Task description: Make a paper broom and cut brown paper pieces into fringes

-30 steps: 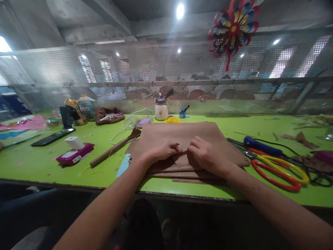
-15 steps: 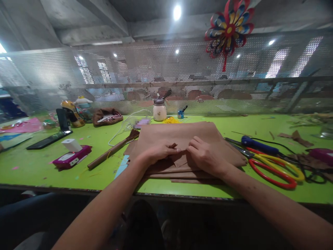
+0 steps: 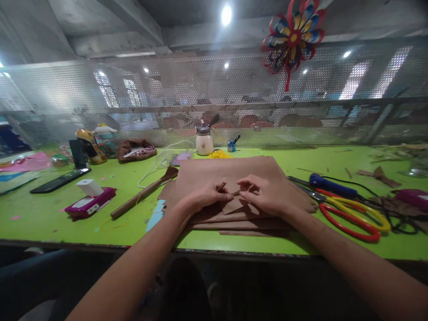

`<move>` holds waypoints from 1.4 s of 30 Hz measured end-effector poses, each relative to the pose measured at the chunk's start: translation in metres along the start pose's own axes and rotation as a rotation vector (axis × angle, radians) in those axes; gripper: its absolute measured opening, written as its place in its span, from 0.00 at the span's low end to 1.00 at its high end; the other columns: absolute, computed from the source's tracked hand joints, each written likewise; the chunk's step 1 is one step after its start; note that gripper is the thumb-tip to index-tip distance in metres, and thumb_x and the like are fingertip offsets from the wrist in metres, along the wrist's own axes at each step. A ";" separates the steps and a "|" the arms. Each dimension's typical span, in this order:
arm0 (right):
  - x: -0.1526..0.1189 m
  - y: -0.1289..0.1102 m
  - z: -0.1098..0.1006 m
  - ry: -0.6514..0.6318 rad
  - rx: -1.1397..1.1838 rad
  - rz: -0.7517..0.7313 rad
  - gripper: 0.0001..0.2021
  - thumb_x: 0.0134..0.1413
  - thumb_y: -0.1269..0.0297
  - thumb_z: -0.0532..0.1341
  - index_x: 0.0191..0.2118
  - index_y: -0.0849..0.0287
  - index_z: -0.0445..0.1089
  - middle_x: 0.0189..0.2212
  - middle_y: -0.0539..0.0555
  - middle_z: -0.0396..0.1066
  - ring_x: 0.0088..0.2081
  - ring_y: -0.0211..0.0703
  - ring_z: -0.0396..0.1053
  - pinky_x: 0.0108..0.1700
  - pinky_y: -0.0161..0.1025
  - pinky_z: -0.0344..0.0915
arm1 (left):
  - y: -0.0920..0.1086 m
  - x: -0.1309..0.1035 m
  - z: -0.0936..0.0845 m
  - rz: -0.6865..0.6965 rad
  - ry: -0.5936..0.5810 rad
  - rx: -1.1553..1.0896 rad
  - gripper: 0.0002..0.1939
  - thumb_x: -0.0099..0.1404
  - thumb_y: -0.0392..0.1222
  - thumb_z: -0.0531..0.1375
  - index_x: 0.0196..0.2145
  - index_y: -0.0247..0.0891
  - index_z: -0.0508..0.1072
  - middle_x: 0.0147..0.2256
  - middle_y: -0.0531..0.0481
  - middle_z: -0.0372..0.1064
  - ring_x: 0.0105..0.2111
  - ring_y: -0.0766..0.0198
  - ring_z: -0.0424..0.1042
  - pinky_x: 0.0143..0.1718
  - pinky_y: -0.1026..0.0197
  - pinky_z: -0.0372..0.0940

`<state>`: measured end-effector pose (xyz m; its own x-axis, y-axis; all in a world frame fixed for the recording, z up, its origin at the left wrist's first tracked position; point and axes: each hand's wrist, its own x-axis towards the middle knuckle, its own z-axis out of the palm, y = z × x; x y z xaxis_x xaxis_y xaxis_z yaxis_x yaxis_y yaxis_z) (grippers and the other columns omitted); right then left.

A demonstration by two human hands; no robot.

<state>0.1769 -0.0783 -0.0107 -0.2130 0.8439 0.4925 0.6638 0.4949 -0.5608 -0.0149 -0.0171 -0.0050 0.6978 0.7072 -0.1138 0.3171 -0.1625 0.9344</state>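
Paper, brown and stacked in layers, is lying at the middle of the front edge of our bench, and we are working over it with 2 bare hands. Our left hand is resting on the top sheet, its grip pinched, thumb towards forefinger, and holding a thin brown strip. Our right hand is facing it just beside, its grip loosely released, with a gap showing between thumb and forefinger; we cannot tell whether its fingertips are touching the folded part below.

Towards the bench's right end, scissors are lying near the paper, and a blue-handled tool is lying just behind them. Towards the left front corner, a purple power strip is carrying a white plug; between it and the paper, a brown roll is lying aslant. Near the far edge, a pale jar and a small blue pot are standing upright.
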 end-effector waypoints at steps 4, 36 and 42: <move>-0.001 -0.002 -0.002 -0.159 0.165 0.250 0.13 0.49 0.55 0.55 0.26 0.60 0.68 0.16 0.48 0.62 0.18 0.33 0.57 0.20 0.31 0.54 | 0.003 -0.001 0.004 -0.004 -0.009 0.007 0.19 0.47 0.51 0.62 0.29 0.33 0.69 0.21 0.55 0.61 0.20 0.72 0.57 0.22 0.67 0.50; 0.005 0.031 0.001 -0.032 0.861 0.433 0.15 0.47 0.53 0.58 0.30 0.62 0.68 0.18 0.47 0.58 0.19 0.32 0.55 0.22 0.33 0.59 | -0.004 0.002 -0.006 0.094 0.052 -0.005 0.13 0.49 0.47 0.61 0.25 0.33 0.66 0.20 0.54 0.62 0.20 0.72 0.58 0.22 0.67 0.50; 0.000 0.012 -0.006 -0.237 0.832 0.379 0.23 0.37 0.65 0.66 0.45 0.54 0.67 0.33 0.53 0.70 0.32 0.40 0.67 0.33 0.38 0.66 | 0.004 -0.003 -0.003 0.097 -0.032 -0.185 0.15 0.49 0.47 0.62 0.30 0.33 0.68 0.22 0.54 0.61 0.19 0.75 0.54 0.20 0.68 0.45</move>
<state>0.1893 -0.0734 -0.0134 -0.2888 0.9537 0.0836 0.0132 0.0912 -0.9957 -0.0182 -0.0180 0.0001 0.7402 0.6718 -0.0278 0.1259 -0.0979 0.9872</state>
